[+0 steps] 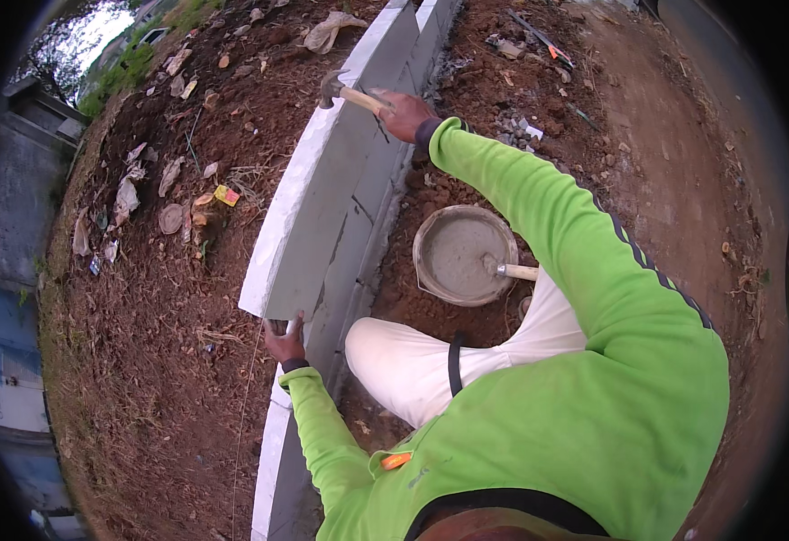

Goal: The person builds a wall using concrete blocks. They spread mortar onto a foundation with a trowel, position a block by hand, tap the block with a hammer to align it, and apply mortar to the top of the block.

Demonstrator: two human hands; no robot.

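Observation:
My right hand point(403, 115) is closed round the wooden handle of a claw hammer point(351, 94). The hammer's head is over the top edge of a long pale lightweight concrete block point(309, 216) in a low wall. At the block's near end, my left hand point(286, 343) grips the lower corner, thumb against its side face; some fingers are hidden. Beneath it runs a lower course of the wall point(333, 316). Beside my knee stands a round bucket point(423, 275) of wet grey mortar, with a wooden-handled tool point(516, 270) resting in it.
A taut string point(247, 415) runs along the wall's left side. Reddish soil with scraps and litter point(128, 194) lies left of the wall. A long thin tool with an orange part point(552, 50) lies on the ground at the far right. Grey and blue walls point(16, 361) border the far left.

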